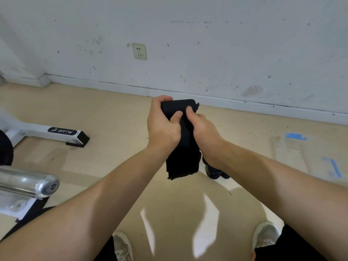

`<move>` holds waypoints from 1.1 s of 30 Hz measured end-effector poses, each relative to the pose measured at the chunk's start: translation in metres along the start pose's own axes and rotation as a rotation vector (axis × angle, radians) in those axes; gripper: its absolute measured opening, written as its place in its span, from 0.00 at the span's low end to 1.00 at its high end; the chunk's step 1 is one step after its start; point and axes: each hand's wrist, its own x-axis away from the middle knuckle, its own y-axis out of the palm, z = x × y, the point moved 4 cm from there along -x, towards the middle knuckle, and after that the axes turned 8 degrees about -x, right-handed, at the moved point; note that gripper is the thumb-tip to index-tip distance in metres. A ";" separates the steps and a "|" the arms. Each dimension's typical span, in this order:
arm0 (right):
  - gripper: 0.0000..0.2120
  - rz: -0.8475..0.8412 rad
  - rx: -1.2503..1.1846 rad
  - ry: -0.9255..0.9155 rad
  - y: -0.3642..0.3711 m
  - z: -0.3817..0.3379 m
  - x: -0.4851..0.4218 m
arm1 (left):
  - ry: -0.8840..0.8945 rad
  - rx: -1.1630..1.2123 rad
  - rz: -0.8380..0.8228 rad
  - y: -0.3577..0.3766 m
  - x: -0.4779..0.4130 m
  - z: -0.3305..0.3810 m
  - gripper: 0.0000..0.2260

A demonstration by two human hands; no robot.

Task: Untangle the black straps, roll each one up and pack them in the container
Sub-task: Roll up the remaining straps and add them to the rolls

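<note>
– Above the pale floor (113, 110), close to the wall, what did the head camera show?

– Both hands held one black strap (181, 155) up in the air. Its upper end was wound into a thick roll. The left hand (162, 127) was curled round that roll from the side, with its thumb pressed on the front. The right hand (204, 129) pinched the strap from the other side, thumb on the face and fingers hidden behind.

– And the rest of the strap?

– A flat tail hung down between the two wrists to a ragged end, clear of the floor. I judged this strap to be free of any tangle and partly rolled, with the tail left to wind in.

– Was anything packed?

– Nothing that I could see. A clear tub (293, 153) with blue fittings sat on the floor well off to the right, apart from both hands. It was probably the container, but it was too faint to show what was in it.

– Any other straps?

– A dark bundle (216, 172) lay on the floor just behind the right wrist. It may have been more straps, but I could not tell whether they were rolled or tangled.

– So how far along was it?

– Somewhere in the middle, by my reckoning. One roll was under way and not yet packed, and the bundle perhaps remained to be dealt with.
</note>
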 end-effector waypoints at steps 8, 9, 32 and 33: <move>0.28 0.137 -0.110 0.054 -0.012 -0.003 -0.012 | 0.365 -0.107 -0.107 0.007 0.004 0.010 0.17; 0.26 0.131 -0.128 0.048 -0.013 -0.004 -0.012 | 0.369 -0.110 -0.112 0.007 0.003 0.010 0.17; 0.20 0.067 -0.134 0.054 -0.019 0.003 -0.026 | -0.402 0.032 -0.297 -0.006 -0.018 -0.027 0.09; 0.20 0.067 -0.149 0.059 -0.018 0.004 -0.025 | -0.396 0.023 -0.274 -0.004 -0.015 -0.028 0.09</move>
